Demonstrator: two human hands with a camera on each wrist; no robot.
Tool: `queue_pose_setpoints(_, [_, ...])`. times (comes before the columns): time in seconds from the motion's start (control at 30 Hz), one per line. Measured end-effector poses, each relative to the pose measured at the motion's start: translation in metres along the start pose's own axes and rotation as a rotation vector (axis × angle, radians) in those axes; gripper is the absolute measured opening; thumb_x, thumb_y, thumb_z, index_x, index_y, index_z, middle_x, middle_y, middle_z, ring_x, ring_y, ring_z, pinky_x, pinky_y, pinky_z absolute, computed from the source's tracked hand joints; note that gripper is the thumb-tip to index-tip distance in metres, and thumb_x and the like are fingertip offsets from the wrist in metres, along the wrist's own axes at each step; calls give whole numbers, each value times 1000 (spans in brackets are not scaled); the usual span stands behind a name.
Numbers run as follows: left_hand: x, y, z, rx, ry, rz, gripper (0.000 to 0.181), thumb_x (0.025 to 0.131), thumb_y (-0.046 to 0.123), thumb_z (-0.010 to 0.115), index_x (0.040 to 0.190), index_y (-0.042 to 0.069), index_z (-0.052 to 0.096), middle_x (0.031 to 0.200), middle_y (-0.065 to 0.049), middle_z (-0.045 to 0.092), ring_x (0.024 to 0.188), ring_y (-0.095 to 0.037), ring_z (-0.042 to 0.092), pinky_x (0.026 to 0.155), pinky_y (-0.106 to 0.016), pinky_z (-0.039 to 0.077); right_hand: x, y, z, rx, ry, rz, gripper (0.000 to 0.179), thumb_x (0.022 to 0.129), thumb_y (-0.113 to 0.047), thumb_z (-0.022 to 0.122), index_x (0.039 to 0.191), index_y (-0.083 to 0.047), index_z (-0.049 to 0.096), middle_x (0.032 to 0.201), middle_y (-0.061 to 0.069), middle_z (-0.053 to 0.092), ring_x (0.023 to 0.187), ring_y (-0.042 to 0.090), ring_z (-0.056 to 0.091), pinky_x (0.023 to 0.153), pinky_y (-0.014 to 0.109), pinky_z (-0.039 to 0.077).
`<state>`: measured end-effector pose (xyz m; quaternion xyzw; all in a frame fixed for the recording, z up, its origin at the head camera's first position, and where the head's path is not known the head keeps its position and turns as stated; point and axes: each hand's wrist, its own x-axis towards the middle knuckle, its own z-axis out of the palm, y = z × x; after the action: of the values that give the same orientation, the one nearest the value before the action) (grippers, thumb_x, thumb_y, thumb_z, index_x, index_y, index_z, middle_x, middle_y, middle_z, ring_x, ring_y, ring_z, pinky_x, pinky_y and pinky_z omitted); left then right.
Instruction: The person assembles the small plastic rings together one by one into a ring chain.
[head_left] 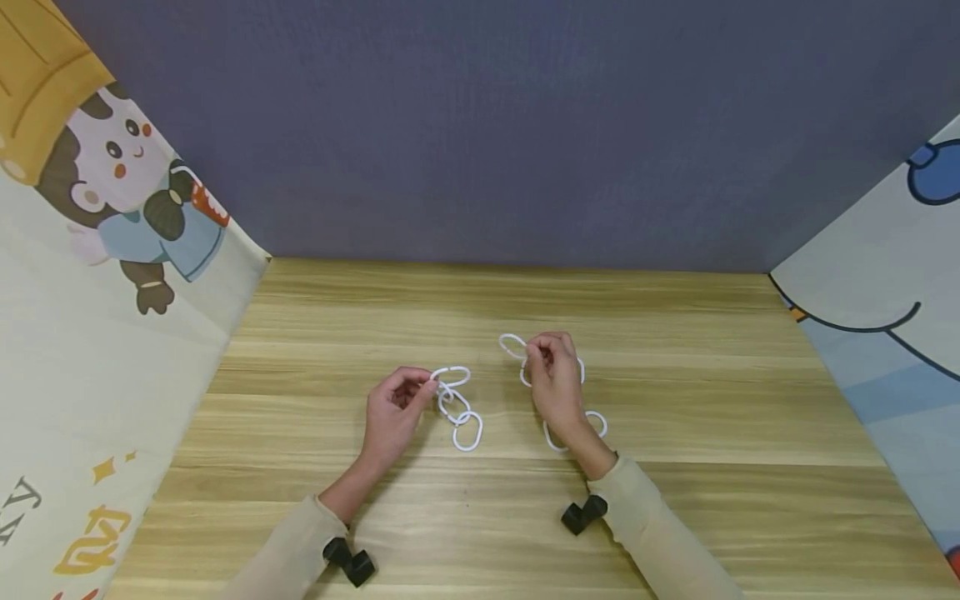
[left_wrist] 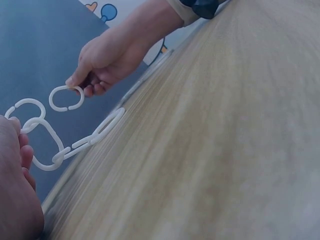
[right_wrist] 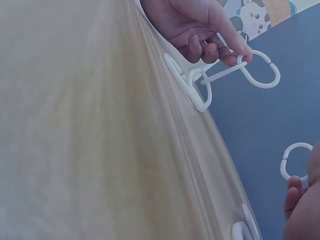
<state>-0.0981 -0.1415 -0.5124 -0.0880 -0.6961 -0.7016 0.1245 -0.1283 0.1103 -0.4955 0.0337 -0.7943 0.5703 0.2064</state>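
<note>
My left hand (head_left: 393, 417) pinches the top link of a short chain of white plastic links (head_left: 480, 431) between thumb and fingers. The joined links trail to the right, and the far end lies on the table in the left wrist view. Across from it, my right hand (head_left: 553, 379) holds a single white link (left_wrist: 51, 98) between thumb and fingertips. That link is an oval ring with a small gap in its side, raised above the wood in the left wrist view. Parts of other white links (head_left: 582, 371) show around the right hand, which partly hides them.
More white links (head_left: 604, 425) lie by the right wrist on the wood-grain table (head_left: 465, 533). A dark blue panel (head_left: 517, 142) stands along the back edge. Printed cartoon panels (head_left: 67, 367) border the left and right sides. Black wrist mounts (head_left: 348, 562) sit at both cuffs.
</note>
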Motion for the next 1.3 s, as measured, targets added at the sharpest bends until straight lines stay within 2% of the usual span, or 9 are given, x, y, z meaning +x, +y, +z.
queue_pose_setpoints(0.07, [0, 1, 0, 4, -5, 4, 8, 97, -11, 77, 104, -11, 74, 87, 9, 73, 72, -5, 61, 62, -15, 49, -1, -1, 0, 29, -2, 27, 9, 109, 4, 64, 107, 12, 68, 110, 23, 61, 89, 16, 58, 74, 12, 47])
queue_pose_setpoints(0.3, [0, 1, 1, 10, -8, 15, 8, 96, -11, 78, 104, -10, 75, 87, 9, 73, 72, -6, 61, 62, -15, 48, -3, -6, -1, 144, -11, 200, 10, 112, 1, 59, 111, 11, 63, 84, 25, 68, 72, 16, 65, 62, 17, 51])
queue_pose_setpoints(0.37, [0, 1, 1, 11, -6, 17, 8, 96, -11, 78, 104, -10, 75, 87, 9, 73, 73, -6, 60, 62, -15, 48, -3, -7, 0, 163, -2, 222, 10, 112, 1, 60, 111, 10, 64, 84, 23, 69, 71, 13, 66, 62, 18, 53])
queue_pose_setpoints(0.6, [0, 1, 3, 23, 2, 31, 10, 94, -11, 80, 103, -9, 76, 87, 9, 73, 72, -6, 61, 63, -15, 48, -7, -12, 0, 231, 8, 202, 7, 109, 6, 61, 110, 13, 64, 85, 19, 70, 68, 7, 67, 61, 23, 58])
queue_pose_setpoints(0.8, [-1, 2, 4, 54, 4, 56, 9, 94, -9, 81, 102, -6, 77, 86, 7, 73, 72, -6, 60, 62, -15, 48, -13, -17, -1, 254, -15, 167, 9, 105, 10, 64, 112, 16, 65, 89, 28, 69, 68, 7, 69, 61, 26, 62])
queue_pose_setpoints(0.9, [-1, 2, 5, 60, 4, 58, 10, 94, -9, 81, 102, -5, 78, 86, 5, 73, 71, -6, 60, 62, -15, 48, -15, -22, -2, 294, -32, 183, 12, 102, 14, 64, 114, 16, 65, 93, 29, 69, 67, 8, 70, 62, 27, 63])
queue_pose_setpoints(1.17, [-1, 3, 7, 71, 0, 60, 9, 94, -8, 82, 100, -4, 79, 85, 5, 73, 72, -7, 60, 62, -15, 47, -20, -31, -3, 409, -44, 240, 29, 95, 23, 61, 123, 16, 63, 92, 21, 68, 69, 15, 73, 65, 27, 64])
queue_pose_setpoints(1.3, [-1, 3, 8, 68, -2, 57, 9, 93, -8, 83, 100, -3, 79, 85, 4, 73, 72, -7, 60, 62, -15, 47, -23, -36, -3, 437, -44, 249, 30, 94, 23, 62, 123, 15, 64, 92, 24, 68, 69, 15, 73, 66, 28, 65])
